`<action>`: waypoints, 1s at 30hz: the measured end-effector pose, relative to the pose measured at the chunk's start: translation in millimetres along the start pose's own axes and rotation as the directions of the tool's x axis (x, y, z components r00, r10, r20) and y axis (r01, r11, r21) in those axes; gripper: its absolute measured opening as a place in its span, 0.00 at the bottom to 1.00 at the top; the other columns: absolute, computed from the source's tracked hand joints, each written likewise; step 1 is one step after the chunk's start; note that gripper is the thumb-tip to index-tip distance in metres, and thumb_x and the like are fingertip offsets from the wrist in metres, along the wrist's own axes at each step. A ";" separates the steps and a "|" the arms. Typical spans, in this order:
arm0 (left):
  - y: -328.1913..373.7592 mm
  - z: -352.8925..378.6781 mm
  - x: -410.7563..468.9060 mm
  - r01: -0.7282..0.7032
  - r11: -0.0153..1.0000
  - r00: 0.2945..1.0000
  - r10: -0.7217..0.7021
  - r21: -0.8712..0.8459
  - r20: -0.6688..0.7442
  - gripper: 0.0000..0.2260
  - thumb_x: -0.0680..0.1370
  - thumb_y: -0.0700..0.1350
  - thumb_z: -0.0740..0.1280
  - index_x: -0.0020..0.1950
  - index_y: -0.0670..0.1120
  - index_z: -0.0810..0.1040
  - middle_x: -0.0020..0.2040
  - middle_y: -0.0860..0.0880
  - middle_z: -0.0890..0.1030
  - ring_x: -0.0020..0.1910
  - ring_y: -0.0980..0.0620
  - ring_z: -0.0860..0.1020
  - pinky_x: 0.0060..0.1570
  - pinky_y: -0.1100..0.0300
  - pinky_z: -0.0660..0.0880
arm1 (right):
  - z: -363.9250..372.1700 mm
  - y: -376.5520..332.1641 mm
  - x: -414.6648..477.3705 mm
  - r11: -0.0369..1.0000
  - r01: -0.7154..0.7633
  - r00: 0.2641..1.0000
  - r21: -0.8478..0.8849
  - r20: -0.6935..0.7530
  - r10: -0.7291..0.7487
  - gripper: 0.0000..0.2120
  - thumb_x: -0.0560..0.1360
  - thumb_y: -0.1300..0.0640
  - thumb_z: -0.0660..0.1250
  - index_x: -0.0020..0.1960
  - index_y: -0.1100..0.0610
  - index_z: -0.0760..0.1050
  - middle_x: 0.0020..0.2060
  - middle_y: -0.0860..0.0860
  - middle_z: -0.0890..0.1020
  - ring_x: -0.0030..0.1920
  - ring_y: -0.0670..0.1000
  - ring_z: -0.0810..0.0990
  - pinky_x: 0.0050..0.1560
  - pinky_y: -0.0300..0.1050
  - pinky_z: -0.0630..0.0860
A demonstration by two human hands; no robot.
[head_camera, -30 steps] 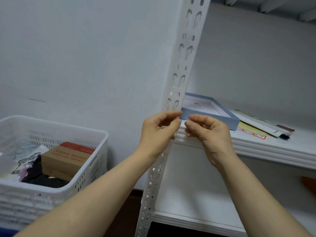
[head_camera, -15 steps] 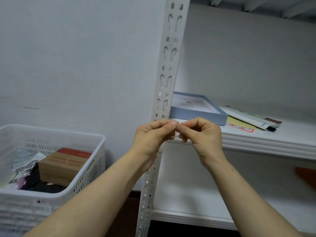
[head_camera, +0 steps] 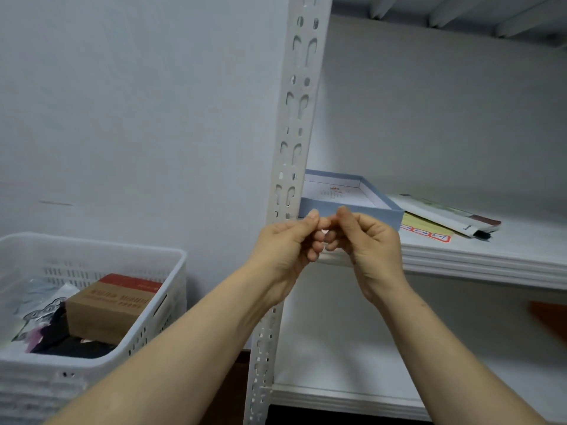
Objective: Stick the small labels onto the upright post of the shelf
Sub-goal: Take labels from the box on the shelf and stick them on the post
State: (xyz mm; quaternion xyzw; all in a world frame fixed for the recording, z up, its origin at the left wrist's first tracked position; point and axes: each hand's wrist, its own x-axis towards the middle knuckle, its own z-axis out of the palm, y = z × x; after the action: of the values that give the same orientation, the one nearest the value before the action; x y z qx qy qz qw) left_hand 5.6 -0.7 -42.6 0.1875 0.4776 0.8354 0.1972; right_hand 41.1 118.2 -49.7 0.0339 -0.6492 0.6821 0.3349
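The white perforated upright post (head_camera: 296, 124) of the shelf runs from top to bottom at the middle of the view. My left hand (head_camera: 285, 243) and my right hand (head_camera: 368, 240) are held together just in front of the post, at the height of the middle shelf board (head_camera: 491, 262). Both have their fingers curled and their fingertips pinched against each other. Whatever lies between the fingertips is too small to make out. A yellow sheet with red-edged labels (head_camera: 425, 230) lies on the shelf board to the right.
A shallow blue box (head_camera: 380, 214) and flat paper packets (head_camera: 445, 213) lie on the shelf board behind my hands. A white plastic basket (head_camera: 171, 271) with a cardboard box (head_camera: 113, 305) and dark items stands at the lower left. The lower shelf board (head_camera: 352, 363) is below.
My hands have come off the post and closed together, fingertips now touching. The view has shifted slightly to the right and up.
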 end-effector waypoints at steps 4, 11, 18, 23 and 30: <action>13.0 37.3 20.9 0.060 0.998 0.998 -0.058 -0.030 0.037 0.16 0.82 0.44 0.58 0.41 0.39 0.80 0.26 0.50 0.76 0.29 0.56 0.71 0.32 0.68 0.70 | -25.0 -9.9 28.4 0.998 0.031 0.994 0.051 -0.102 -0.026 0.15 0.77 0.56 0.64 0.43 0.69 0.78 0.35 0.59 0.82 0.29 0.49 0.78 0.32 0.37 0.76; 23.1 90.1 84.0 0.113 0.994 0.992 -0.113 0.002 -0.060 0.20 0.83 0.48 0.57 0.39 0.36 0.77 0.24 0.47 0.76 0.28 0.54 0.72 0.24 0.68 0.71 | -75.2 -31.9 86.4 0.982 0.046 0.985 -0.181 -0.153 -0.075 0.11 0.79 0.61 0.62 0.40 0.62 0.78 0.31 0.54 0.79 0.27 0.43 0.77 0.34 0.36 0.77; 26.0 99.6 128.3 0.023 0.858 0.988 0.059 0.514 -0.143 0.04 0.72 0.29 0.70 0.45 0.36 0.80 0.35 0.44 0.78 0.32 0.51 0.76 0.25 0.70 0.74 | -95.9 -28.2 127.7 0.887 0.000 0.996 -0.462 -0.077 -0.040 0.07 0.76 0.67 0.63 0.47 0.61 0.80 0.33 0.50 0.79 0.33 0.47 0.77 0.38 0.38 0.76; 30.4 100.9 137.3 0.075 0.731 0.978 0.078 0.678 -0.193 0.03 0.76 0.40 0.69 0.44 0.41 0.80 0.40 0.48 0.81 0.36 0.53 0.75 0.33 0.62 0.66 | -98.5 -30.9 133.7 0.872 -0.011 0.996 -0.489 -0.078 -0.031 0.10 0.73 0.69 0.66 0.45 0.56 0.81 0.33 0.47 0.81 0.32 0.45 0.77 0.36 0.38 0.75; 25.0 89.1 138.3 -0.020 0.624 0.978 0.175 0.782 -0.115 0.15 0.73 0.31 0.70 0.58 0.40 0.78 0.52 0.44 0.82 0.43 0.50 0.79 0.34 0.66 0.71 | -90.3 -25.5 131.5 0.789 0.009 0.998 -0.614 -0.039 -0.042 0.06 0.70 0.63 0.72 0.45 0.56 0.84 0.33 0.45 0.82 0.37 0.45 0.79 0.50 0.44 0.78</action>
State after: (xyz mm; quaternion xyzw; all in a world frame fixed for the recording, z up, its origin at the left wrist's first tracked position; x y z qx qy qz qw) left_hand -71.3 122.5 38.6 0.2037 0.7953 0.5709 0.0076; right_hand -12.8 252.8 21.5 -0.0849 -0.8261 0.4307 0.3533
